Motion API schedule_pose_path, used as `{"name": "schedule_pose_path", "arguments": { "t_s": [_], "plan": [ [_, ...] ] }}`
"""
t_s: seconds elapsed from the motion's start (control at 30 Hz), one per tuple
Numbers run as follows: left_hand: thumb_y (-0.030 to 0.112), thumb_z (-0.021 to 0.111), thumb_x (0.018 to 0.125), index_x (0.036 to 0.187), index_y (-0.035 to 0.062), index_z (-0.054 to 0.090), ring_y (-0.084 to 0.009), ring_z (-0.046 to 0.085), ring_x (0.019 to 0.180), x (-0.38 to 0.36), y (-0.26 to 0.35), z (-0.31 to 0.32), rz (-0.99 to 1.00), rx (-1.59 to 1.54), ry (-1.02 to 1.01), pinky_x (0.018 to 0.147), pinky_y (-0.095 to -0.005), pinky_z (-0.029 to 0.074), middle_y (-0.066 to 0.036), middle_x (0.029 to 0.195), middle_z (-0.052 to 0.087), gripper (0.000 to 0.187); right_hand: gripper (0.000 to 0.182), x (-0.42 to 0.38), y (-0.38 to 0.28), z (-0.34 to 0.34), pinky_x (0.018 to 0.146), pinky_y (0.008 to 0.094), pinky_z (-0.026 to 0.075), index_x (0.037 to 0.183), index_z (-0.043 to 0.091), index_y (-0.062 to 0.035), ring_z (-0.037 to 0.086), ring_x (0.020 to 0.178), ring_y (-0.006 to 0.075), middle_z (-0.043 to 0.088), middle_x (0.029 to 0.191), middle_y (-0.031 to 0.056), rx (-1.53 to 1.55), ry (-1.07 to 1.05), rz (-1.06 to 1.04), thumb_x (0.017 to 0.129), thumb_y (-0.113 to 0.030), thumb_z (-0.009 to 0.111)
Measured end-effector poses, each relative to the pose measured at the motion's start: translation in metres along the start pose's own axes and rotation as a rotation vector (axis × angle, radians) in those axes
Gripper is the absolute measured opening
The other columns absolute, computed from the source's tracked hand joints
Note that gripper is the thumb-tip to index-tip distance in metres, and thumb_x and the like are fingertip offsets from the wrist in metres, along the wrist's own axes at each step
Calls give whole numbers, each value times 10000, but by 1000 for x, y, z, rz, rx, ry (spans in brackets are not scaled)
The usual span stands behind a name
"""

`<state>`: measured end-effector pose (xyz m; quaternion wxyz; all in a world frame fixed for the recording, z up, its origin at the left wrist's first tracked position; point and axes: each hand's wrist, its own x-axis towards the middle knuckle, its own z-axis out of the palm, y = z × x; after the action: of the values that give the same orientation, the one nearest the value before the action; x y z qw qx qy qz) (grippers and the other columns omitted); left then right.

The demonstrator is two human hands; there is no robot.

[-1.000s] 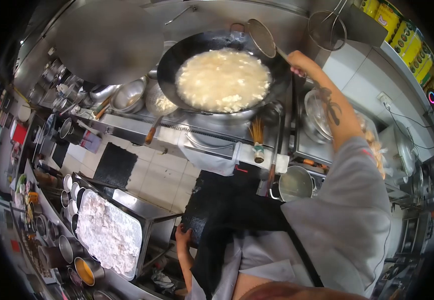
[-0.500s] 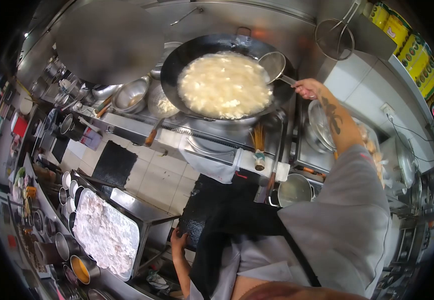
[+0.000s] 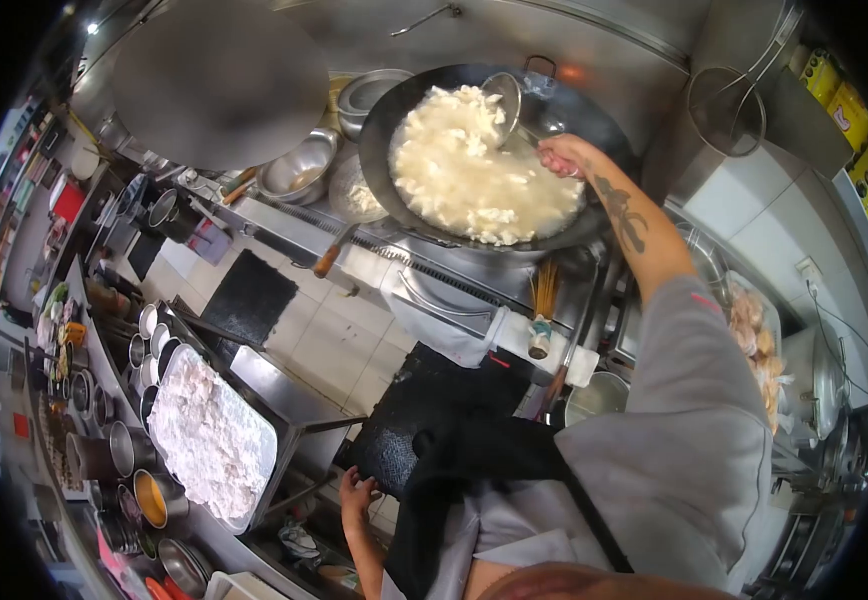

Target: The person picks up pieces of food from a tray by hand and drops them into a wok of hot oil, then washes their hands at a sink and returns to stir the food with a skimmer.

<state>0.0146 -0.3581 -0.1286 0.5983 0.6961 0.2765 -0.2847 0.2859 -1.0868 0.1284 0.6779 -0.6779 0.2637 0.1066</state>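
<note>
My right hand (image 3: 566, 157) is closed around the handle of a wire skimmer (image 3: 503, 100). The skimmer's round head sits tilted at the far side of a large black wok (image 3: 604, 130), against the food. Pale, lumpy pieces (image 3: 454, 140) bubble in cloudy liquid there, some heaped above the surface near the skimmer. My left hand (image 3: 357, 492) hangs low at my side, fingers loosely apart with nothing visible in them. It is nearest to the metal stand under a tray (image 3: 272, 455) of white, floury food (image 3: 204, 430).
Steel bowls (image 3: 299, 165) and a wooden-handled strainer (image 3: 359, 195) sit left of the wok. A bamboo brush (image 3: 542, 310) stands at the stove's front edge. Another strainer (image 3: 726, 112) hangs on the right wall. Several pots (image 3: 134, 447) line the lower left. A black mat (image 3: 389, 440) covers the floor.
My right hand has moved left over the wok, carrying the skimmer to its far side. Pale pieces are now heaped up beside it. The view has shifted slightly; my left hand stays low.
</note>
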Motion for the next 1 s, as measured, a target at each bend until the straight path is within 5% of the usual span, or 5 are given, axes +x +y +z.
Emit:
{"name": "schedule_pose_path", "arguments": {
  "t_s": [0.2, 0.47, 0.77, 0.87, 1.0],
  "plan": [
    [-28, 612, 776, 1326, 53, 368, -248, 629, 794, 12, 3, 10, 43, 9, -44, 595, -340, 560, -212, 1341, 381, 607, 238, -69, -41, 21, 275, 248, 298, 969, 561, -49, 439, 344, 92, 543, 568, 31, -619, 153, -25, 908, -256, 461],
    [-19, 631, 767, 1294, 46, 404, -281, 634, 853, 100, -17, 19, 264, 278, -258, 617, -359, 572, -212, 1300, 428, 577, 251, -206, -60, 38, 293, 235, 324, 1032, 606, -72, 410, 327, 79, 513, 534, 12, -783, 204, -148, 919, -253, 475],
    [12, 648, 749, 1316, 42, 367, -272, 641, 816, 100, 37, 40, 141, 284, -414, 542, -329, 547, -218, 1353, 361, 634, 318, -329, -76, 82, 342, 244, 352, 1217, 557, -88, 423, 338, 81, 461, 487, 4, -1209, 357, -154, 943, -219, 464],
    [10, 658, 749, 1318, 22, 348, -277, 643, 800, 128, 26, 35, 131, 260, -532, 519, -329, 542, -229, 1369, 326, 648, 303, -342, -73, 107, 438, 315, 442, 1180, 583, -80, 543, 440, 172, 548, 558, 79, -1317, 370, -157, 924, -207, 485],
    [19, 673, 740, 1312, 10, 352, -276, 640, 799, 106, 48, 35, 165, 258, -472, 514, -330, 539, -240, 1350, 346, 656, 241, -301, -44, 99, 640, 416, 496, 1031, 633, -41, 632, 730, 314, 629, 778, 184, -1568, 366, -589, 880, -162, 490]
  ]
}}
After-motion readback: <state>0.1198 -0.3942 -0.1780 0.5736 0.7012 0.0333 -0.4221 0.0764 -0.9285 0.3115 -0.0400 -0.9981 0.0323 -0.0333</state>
